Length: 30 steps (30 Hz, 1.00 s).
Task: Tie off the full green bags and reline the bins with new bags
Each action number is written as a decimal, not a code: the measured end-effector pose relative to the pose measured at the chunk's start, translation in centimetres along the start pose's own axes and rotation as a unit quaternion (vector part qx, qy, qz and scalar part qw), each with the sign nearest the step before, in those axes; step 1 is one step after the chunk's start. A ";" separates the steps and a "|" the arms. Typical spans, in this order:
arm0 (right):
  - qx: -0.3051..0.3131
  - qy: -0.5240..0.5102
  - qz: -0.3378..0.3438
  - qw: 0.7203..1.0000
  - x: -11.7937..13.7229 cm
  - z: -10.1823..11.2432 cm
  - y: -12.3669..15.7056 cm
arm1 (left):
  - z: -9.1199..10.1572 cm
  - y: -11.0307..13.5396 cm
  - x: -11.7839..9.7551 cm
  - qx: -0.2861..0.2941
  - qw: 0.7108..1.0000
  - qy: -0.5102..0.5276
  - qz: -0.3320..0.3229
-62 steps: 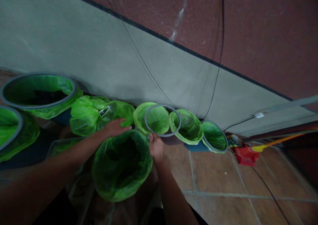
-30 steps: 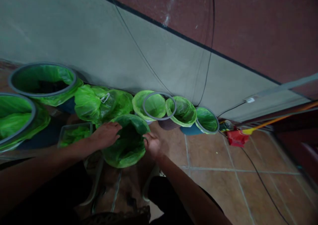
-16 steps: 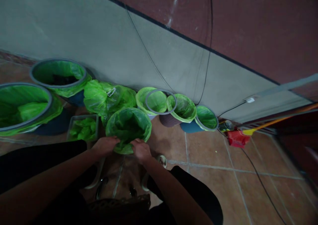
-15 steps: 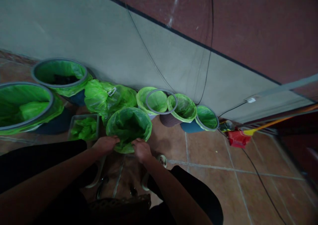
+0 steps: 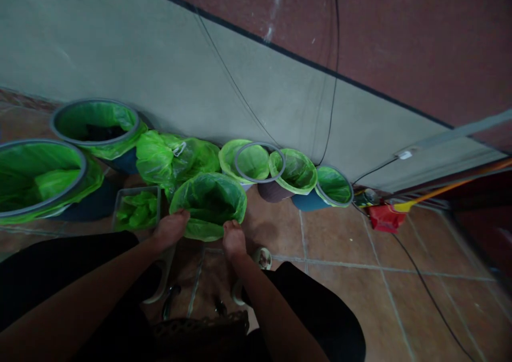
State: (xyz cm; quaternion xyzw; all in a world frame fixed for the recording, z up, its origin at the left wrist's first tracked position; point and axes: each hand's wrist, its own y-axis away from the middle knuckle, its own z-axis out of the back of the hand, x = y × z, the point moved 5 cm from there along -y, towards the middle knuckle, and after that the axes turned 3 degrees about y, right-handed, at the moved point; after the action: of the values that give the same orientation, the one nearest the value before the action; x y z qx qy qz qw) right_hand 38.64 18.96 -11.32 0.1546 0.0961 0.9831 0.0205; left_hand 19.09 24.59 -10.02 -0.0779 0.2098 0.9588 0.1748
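A bin lined with a green plastic bag [image 5: 205, 230] stands between my knees, its mouth wide and its inside dark. My left hand [image 5: 172, 230] has its fingers closed over the bag's edge on the near left of the rim. At the near right, my right hand [image 5: 234, 238] pinches the same edge. The bin's own wall is hidden under the bag. Just left of my left hand, a clear plastic box [image 5: 159, 206] holds crumpled green bags [image 5: 138, 209].
Two large lined bins with grey rings [image 5: 83, 165] stand left. A tied green bag [image 5: 156, 157] lies against the wall. Several smaller lined bins [image 5: 296, 173] run right, a loose grey ring [image 5: 240, 174] resting across two. Farther right are a red dustpan [image 5: 386, 218] and a black cable [image 5: 424, 287].
My hands have moved farther apart along the bag's rim, the left one outward to the left, the right one to the right. The view has shifted slightly.
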 end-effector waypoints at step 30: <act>0.071 0.077 0.127 0.986 3.2 -1.3 0.3 | -1.8 1.8 -4.1 0.002 0.985 -0.024 -0.172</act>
State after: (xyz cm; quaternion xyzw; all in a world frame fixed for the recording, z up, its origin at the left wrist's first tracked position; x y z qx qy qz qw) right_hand 35.22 18.65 -11.56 0.0900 0.1462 0.9774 -0.1235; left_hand 22.38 21.01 -10.08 -0.0896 0.1912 0.9155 0.3424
